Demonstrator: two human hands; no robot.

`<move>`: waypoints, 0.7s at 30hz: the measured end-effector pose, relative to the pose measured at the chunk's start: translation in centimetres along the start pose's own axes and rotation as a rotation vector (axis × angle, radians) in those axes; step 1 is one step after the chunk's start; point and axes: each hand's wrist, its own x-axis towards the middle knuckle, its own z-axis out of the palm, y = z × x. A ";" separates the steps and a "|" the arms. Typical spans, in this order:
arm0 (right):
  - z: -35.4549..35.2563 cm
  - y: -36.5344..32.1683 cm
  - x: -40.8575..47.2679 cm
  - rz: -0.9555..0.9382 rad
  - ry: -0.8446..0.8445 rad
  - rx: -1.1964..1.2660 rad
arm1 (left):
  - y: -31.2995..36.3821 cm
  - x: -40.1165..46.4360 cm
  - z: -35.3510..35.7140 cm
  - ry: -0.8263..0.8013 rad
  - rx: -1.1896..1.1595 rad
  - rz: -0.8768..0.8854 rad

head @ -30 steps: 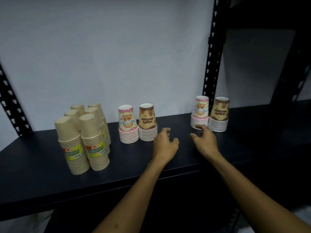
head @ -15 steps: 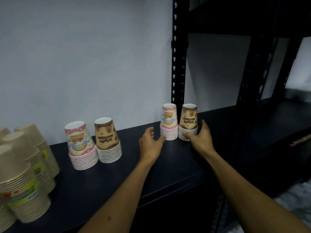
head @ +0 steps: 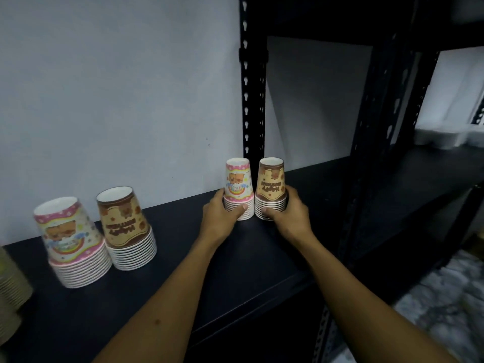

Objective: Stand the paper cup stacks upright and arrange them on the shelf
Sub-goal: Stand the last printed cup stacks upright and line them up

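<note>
Two short stacks of upside-down paper cups stand side by side near the shelf's black upright post. My left hand [head: 222, 216] grips the base of the pink rainbow stack [head: 238, 183]. My right hand [head: 288, 214] grips the base of the brown stack [head: 271, 182] next to it. Both stacks rest on the dark shelf board [head: 183, 273]. Further left stand a second pink stack [head: 70, 239] and a second brown stack [head: 125, 226], upright and touching each other.
Plain tan cup stacks [head: 9, 292] show at the far left edge. The perforated black post [head: 252, 79] rises just behind the held stacks. Another dark shelf [head: 419, 174] continues to the right, with white trays [head: 450, 132] beyond.
Both hands have moved forward and closed round the bases of the right-hand pair of stacks. The view has swung to the right, so the tan stacks have slid almost out of frame.
</note>
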 end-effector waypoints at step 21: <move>-0.5 -4.4 -8.8 -0.005 -0.236 -0.026 | 1.7 -11.5 -7.0 0.208 0.157 -0.122</move>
